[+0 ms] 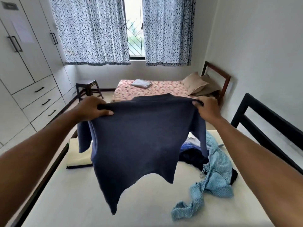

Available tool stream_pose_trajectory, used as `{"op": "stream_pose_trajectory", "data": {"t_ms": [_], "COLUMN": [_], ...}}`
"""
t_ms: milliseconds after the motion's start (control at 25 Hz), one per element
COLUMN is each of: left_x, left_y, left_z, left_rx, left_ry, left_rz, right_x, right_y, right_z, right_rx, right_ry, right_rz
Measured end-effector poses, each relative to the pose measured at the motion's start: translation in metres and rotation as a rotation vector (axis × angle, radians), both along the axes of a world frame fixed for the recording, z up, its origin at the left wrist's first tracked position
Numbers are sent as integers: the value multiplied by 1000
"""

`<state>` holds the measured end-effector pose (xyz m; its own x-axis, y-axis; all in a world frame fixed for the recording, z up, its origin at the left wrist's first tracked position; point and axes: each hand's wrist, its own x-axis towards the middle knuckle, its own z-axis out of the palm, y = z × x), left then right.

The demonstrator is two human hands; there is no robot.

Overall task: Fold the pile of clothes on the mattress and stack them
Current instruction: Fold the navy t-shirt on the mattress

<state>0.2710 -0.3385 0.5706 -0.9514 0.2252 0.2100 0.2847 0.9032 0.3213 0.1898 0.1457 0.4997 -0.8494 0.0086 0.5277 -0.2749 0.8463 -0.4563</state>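
Note:
A navy blue T-shirt (pixel 139 138) hangs spread in the air above the white mattress (pixel 78 199). My left hand (pixel 92 108) grips its left shoulder and my right hand (pixel 207 107) pinches its right shoulder. Both sleeves droop down. Behind the shirt, on the right side of the mattress, lies the pile of clothes: a light blue patterned garment (pixel 214 176) trailing toward me, dark clothes (pixel 191 157) and a blue-striped piece, partly hidden by the shirt. A folded pale yellow cloth (pixel 78 155) lies at the mattress's left edge.
A black bed frame (pixel 262 126) runs along the right by the wall. Beyond stands a second bed with a floral sheet (pixel 157 90), a folded grey cloth and tan pillows. A dark stool (pixel 87 88) and white wardrobes (pixel 24 63) are on the left.

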Motion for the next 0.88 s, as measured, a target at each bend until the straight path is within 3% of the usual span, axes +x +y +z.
{"op": "stream_pose_trajectory", "data": {"t_ms": [200, 400, 560, 640, 720, 880], "left_x": [23, 32, 2, -27, -60, -146], "left_y": [3, -13, -29, -41, -46, -32], "left_z": [-103, -199, -220, -226, -231, -260], "left_rx": [80, 295, 435, 456, 389, -26], "left_ry": [-228, -754, -1150, -1320, -1342, -864], "left_rz": [91, -51, -188, -238, -209, -68], "right_x": [23, 48, 53, 42, 22, -44], "right_y": [-34, -67, -82, -80, -65, -35], "right_z": [-76, -132, -140, -140, -144, -174], "right_rx": [-86, 132, 104, 145, 177, 368], "right_ry": [-454, -1069, -1457, -1502, -1458, -1161], "right_rz": [207, 411, 440, 403, 338, 175]}}
